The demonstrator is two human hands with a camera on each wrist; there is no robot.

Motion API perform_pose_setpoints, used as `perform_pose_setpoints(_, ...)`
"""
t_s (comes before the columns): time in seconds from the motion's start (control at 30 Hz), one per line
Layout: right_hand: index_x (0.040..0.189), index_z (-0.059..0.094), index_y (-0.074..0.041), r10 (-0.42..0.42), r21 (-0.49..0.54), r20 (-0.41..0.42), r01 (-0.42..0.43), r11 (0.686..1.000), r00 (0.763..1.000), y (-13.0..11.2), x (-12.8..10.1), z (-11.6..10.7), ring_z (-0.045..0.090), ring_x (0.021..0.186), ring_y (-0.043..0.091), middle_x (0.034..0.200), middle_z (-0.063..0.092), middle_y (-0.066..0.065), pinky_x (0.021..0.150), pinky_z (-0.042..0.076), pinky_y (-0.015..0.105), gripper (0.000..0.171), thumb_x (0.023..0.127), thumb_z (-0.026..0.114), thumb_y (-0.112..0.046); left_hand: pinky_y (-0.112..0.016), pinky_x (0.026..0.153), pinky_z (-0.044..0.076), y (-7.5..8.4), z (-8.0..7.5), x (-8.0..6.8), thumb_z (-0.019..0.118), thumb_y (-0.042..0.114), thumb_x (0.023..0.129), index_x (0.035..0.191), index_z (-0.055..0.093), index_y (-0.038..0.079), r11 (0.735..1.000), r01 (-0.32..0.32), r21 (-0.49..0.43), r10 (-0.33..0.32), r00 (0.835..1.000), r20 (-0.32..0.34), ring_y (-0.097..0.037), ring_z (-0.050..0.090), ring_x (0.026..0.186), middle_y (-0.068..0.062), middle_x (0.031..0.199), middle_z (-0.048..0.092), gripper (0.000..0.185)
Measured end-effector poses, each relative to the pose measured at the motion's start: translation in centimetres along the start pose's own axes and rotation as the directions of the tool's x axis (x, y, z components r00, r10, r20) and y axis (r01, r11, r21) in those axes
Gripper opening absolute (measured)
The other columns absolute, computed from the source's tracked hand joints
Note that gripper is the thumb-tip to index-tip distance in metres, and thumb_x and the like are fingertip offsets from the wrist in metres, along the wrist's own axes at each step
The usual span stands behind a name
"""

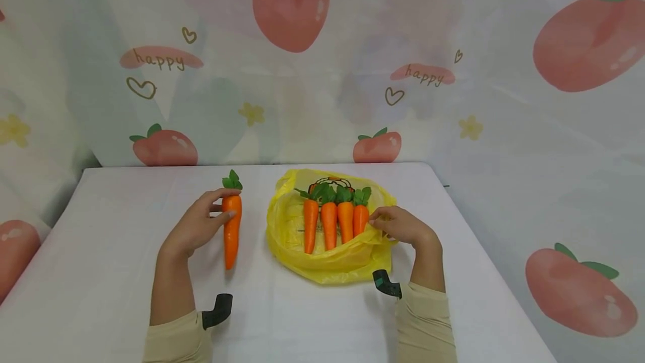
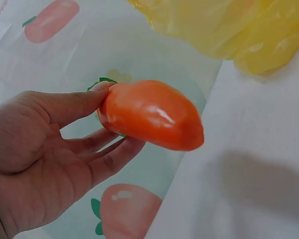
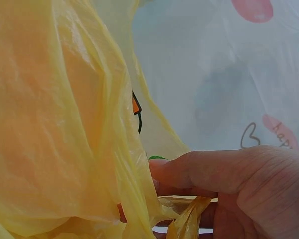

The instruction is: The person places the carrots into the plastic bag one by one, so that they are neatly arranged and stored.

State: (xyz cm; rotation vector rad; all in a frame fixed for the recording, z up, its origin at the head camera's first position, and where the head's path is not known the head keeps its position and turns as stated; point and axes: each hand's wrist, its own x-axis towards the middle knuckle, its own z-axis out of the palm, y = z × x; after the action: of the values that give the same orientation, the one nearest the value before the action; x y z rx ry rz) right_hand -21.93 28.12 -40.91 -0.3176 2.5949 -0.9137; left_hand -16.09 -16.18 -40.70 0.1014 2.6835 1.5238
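Left hand (image 1: 199,226) grasping loose orange plastic carrot (image 1: 232,228); right hand (image 1: 400,227) pinching crinkled yellow plastic bag (image 1: 322,262) rim: best kept wide, carrot entering tip-first.

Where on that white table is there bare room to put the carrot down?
Bare table lies left of the left hand holding the carrot, and along the near edge. The middle is crowded: yellow bag with four carrots.

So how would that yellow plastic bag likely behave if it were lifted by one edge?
The yellow plastic bag looks thin and crumpled, so probably floppy. The right hand pinches its rim; lifted there, the four carrots inside might slide or spill. Its glossy film may be slippery.
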Motion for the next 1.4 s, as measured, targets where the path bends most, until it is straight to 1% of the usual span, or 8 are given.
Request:
perform_pose_setpoints(0.2,0.119,0.069,-0.001,-0.005,0.007,-0.011,0.005,1.0,1.0,0.2,-0.2,-0.2,0.058,0.084,0.026,0.101,0.062,0.009,0.077,0.055,0.042,0.026,0.107,0.057,-0.021,-0.06,0.1,0.049,1.3,0.4,0.2,0.061,0.012,0.105,0.15,0.053,0.018,1.0,-0.005,-0.009,0.005,1.0,-0.006,-0.046,0.041,0.137,-0.016,0.156,0.04,0.046)
perform_pose_setpoints(0.33,0.119,0.069,0.0,-0.006,0.01,-0.006,0.006,1.0,1.0,0.0,-0.4,-0.2,0.059,0.084,0.026,0.101,0.062,0.01,0.078,0.055,0.043,0.027,0.107,0.057,-0.021,-0.06,0.1,0.049,2.3,0.3,0.1,0.06,0.015,0.106,0.152,0.051,0.019,1.0,-0.014,-0.015,0.014,1.0,0.001,-0.045,0.04,0.137,-0.016,0.156,0.039,0.047)
perform_pose_setpoints(0.5,0.119,0.069,-0.001,-0.001,0.001,-0.008,0.001,1.0,1.0,-0.3,-0.2,0.0,0.059,0.084,0.026,0.101,0.063,0.009,0.078,0.055,0.043,0.026,0.107,0.057,-0.02,-0.061,0.101,0.047,3.7,-0.2,-0.1,0.058,0.015,0.107,0.154,0.047,0.018,0.997,-0.066,-0.029,0.066,0.998,0.008,-0.047,0.042,0.135,-0.017,0.156,0.037,0.048)
perform_pose_setpoints(0.7,0.119,0.069,-0.001,0.015,-0.002,-0.01,-0.015,1.0,1.0,-0.2,-0.1,0.1,0.058,0.083,0.025,0.098,0.062,0.008,0.078,0.054,0.042,0.027,0.107,0.057,-0.021,-0.061,0.1,0.047,5.6,-0.7,0.1,0.057,0.015,0.108,0.156,0.045,0.016,0.994,-0.105,-0.043,0.104,0.994,-0.027,-0.049,0.045,0.132,-0.017,0.157,0.035,0.049)
perform_pose_setpoints(0.8,0.119,0.069,0.0,0.0,-0.009,-0.004,0.0,1.0,1.0,-0.1,-0.1,0.1,0.058,0.082,0.025,0.097,0.062,0.009,0.077,0.054,0.041,0.027,0.107,0.057,-0.021,-0.06,0.099,0.049,6.3,-0.8,0.1,0.058,0.014,0.107,0.156,0.045,0.016,0.992,-0.123,-0.03,0.122,0.992,-0.04,-0.048,0.044,0.133,-0.016,0.158,0.035,0.05)
perform_pose_setpoints(1.0,0.119,0.069,-0.001,-0.006,-0.012,-0.008,0.006,1.0,1.0,-0.1,0.0,0.1,0.058,0.081,0.024,0.095,0.062,0.008,0.075,0.053,0.039,0.025,0.107,0.057,-0.02,-0.058,0.097,0.051,7.3,-0.7,0.1,0.059,0.012,0.106,0.155,0.048,0.018,0.989,-0.141,-0.034,0.139,0.989,-0.051,-0.046,0.042,0.135,-0.013,0.158,0.036,0.05)
perform_pose_setpoints(1.2,0.12,0.069,-0.001,0.005,-0.013,-0.003,-0.005,1.0,1.0,-0.1,-0.1,0.0,0.058,0.082,0.025,0.096,0.062,0.008,0.076,0.054,0.04,0.026,0.107,0.057,-0.021,-0.057,0.095,0.053,8.1,-0.4,0.2,0.06,0.014,0.106,0.154,0.049,0.021,0.989,-0.149,-0.007,0.148,0.987,-0.068,-0.045,0.044,0.134,-0.013,0.156,0.039,0.049)
perform_pose_setpoints(1.4,0.119,0.069,-0.001,0.0,-0.004,0.0,0.0,1.0,1.0,-0.2,-0.2,0.1,0.058,0.083,0.026,0.098,0.062,0.009,0.078,0.054,0.042,0.026,0.107,0.058,-0.02,-0.058,0.096,0.052,8.8,0.2,0.5,0.06,0.015,0.106,0.152,0.05,0.02,0.979,-0.203,-0.033,0.201,0.977,-0.065,-0.043,0.045,0.133,-0.012,0.153,0.04,0.047)
